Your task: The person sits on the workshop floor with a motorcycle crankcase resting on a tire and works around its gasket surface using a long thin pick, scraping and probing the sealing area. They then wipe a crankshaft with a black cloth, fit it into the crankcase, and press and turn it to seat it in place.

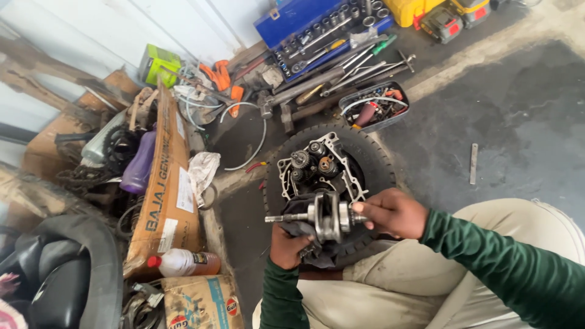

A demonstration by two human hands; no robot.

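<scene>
Concrete floor (524,122), dark and oil-stained, carries all items. A long brown cardboard box (166,183) lies along the left side, beside a black seat (55,274) and scattered parts. A blue socket set case (317,27) stands open at the top, with loose bars and wrenches just below it. A black tyre (372,152) lies flat on the floor in front of the seated person; an opened engine case (320,166) with exposed gears rests on top of it. A black tray of small parts (375,106) sits just beyond the tyre.

The crankshaft (326,216), a metal shaft with round webs, is held level above the near edge of the tyre. Left hand (289,244) supports it from below through a dark rag (304,234), fingers curled around rag and crank. Right hand (393,213) pinches the right shaft end, fingers pressed together on it. A white bottle with red cap (180,262) lies near the box.
</scene>
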